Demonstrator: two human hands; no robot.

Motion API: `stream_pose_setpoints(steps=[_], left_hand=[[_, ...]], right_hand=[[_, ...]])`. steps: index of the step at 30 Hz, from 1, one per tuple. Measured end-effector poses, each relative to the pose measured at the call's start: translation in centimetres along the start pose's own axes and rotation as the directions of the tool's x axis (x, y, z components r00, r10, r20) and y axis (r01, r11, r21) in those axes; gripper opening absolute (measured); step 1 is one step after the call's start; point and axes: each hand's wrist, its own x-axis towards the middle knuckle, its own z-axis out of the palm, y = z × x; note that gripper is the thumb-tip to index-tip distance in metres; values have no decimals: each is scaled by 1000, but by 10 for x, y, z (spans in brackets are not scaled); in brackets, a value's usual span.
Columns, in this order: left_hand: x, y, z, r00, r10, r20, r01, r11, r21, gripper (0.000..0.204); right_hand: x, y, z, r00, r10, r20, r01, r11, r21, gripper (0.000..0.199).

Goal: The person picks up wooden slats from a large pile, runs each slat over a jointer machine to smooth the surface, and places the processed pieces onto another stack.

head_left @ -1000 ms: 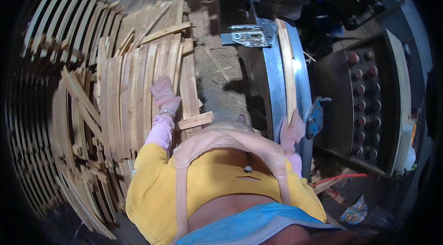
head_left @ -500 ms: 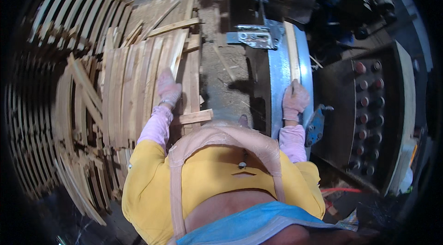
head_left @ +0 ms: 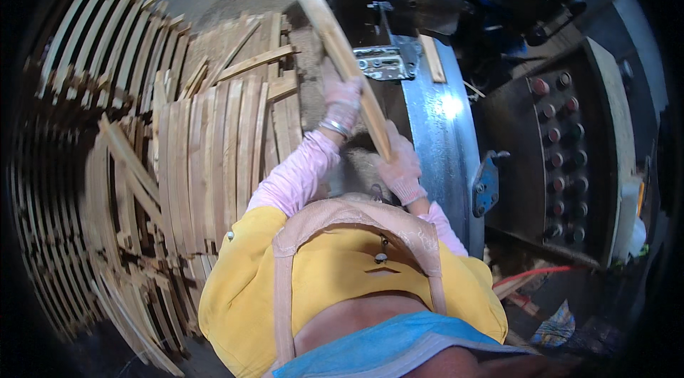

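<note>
Moved since earlier: left hand (head_left: 342,101) off the slat stack (head_left: 214,157), right hand (head_left: 399,164) off the steel machine bed (head_left: 445,143). Both are gripping one wooden slat (head_left: 331,36), right at its near end. Slat is slanting over the gap between, forearms reaching forward. Another strip (head_left: 432,61) is lying on bed; push-button panel (head_left: 568,146) is standing right.

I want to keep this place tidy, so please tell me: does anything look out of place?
Yes: at the far end of the stacked strips, a loose wooden strip lies slantwise across them, while most run side by side.
</note>
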Motion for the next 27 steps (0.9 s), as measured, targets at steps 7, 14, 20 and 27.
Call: stream_pose_setpoints(steps=[7, 14, 20, 27], left_hand=[[-83, -92, 8, 726, -314, 612, 297, 946, 134, 92], [-84, -95, -78, 868, -353, 350, 8, 714, 700, 75], [-46, -78, -89, 946, -180, 271, -120, 581, 805, 73], [-29, -182, -281, 954, 291, -75, 145, -228, 963, 68]], right_hand=[[-135, 183, 26, 881, 85, -465, -221, 944, -246, 65], [-32, 177, 7, 759, -57, -649, -148, 955, -257, 55], [140, 155, -19, 637, -201, -744, -125, 926, -357, 64], [76, 124, -2, 749, -152, -645, -10, 971, -240, 51]])
